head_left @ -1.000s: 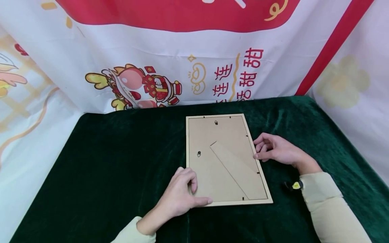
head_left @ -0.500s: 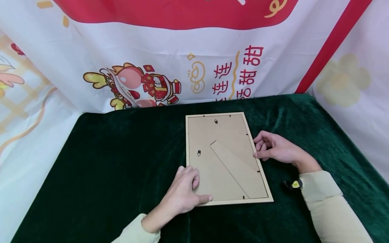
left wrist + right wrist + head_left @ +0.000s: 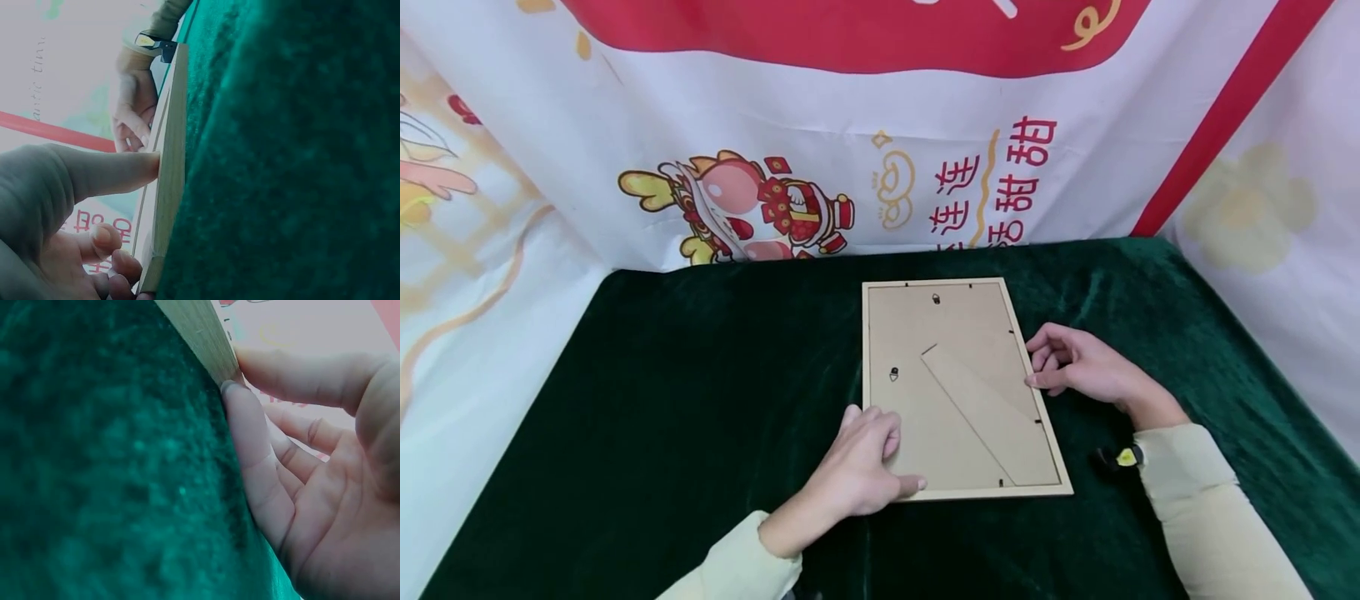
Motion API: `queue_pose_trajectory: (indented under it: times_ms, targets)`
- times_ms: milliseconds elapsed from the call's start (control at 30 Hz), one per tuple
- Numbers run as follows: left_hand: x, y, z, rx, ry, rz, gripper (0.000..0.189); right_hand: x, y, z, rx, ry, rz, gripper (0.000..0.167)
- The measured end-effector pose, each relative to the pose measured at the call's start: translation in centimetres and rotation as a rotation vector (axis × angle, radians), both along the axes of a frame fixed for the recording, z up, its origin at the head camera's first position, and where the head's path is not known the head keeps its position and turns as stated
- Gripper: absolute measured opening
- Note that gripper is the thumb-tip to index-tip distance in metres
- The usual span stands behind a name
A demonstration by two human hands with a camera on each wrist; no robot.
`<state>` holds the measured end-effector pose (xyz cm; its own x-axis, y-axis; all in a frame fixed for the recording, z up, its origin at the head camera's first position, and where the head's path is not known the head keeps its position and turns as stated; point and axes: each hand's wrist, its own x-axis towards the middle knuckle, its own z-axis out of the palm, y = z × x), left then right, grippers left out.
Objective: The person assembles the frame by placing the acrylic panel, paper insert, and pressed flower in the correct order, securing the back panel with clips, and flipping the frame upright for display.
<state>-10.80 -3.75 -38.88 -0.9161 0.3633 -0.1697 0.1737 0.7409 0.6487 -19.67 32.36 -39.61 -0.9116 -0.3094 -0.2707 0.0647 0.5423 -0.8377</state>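
Observation:
A wooden picture frame (image 3: 962,392) lies back side up on dark green velvet cloth, its beige backboard carrying a flat stand, small black tabs and two hanging rings. At the near left corner, my left hand (image 3: 863,465) grips the frame, its thumb (image 3: 122,172) on the near border and its other fingers bent at the left side. My right hand (image 3: 1090,367) pinches the right border between thumb and index finger; the wooden edge (image 3: 203,334) shows right at those fingertips in the right wrist view. The remaining fingers of that hand are curled beside the edge.
Green velvet (image 3: 685,417) covers the table. White printed cloth (image 3: 820,108) hangs behind it, with side cloths at left and right. A black and yellow device (image 3: 1123,457) sits at the right cuff.
My left hand has shifted slightly to the right and away from me at the corner, thumb still on the near border. My right hand keeps its place; the head view has tilted slightly.

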Motion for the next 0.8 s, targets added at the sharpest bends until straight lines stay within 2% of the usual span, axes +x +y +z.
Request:
queue_pose_trajectory:
  times_ms: [200, 467, 667, 800]
  targets:
    - [-0.1, -0.2, 0.1, 0.030, 0.004, 0.014, 0.062, -0.2, -0.4, 0.2, 0.039, 0.026, -0.038, 0.042]
    - [0.4, -0.4, -0.1, 0.065, -0.024, 0.046, 0.057, 0.1, -1.0, 0.0, 0.111, 0.058, -0.046, 0.040]
    - [0.8, -0.7, -0.1, 0.039, 0.010, 0.039, 0.056, -0.2, -1.5, -0.2, 0.103, 0.072, -0.040, 0.037]
    - [0.6, -0.8, -0.1, 0.029, 0.041, 0.021, 0.056, -0.5, -1.4, -0.1, 0.106, 0.079, -0.033, 0.039]
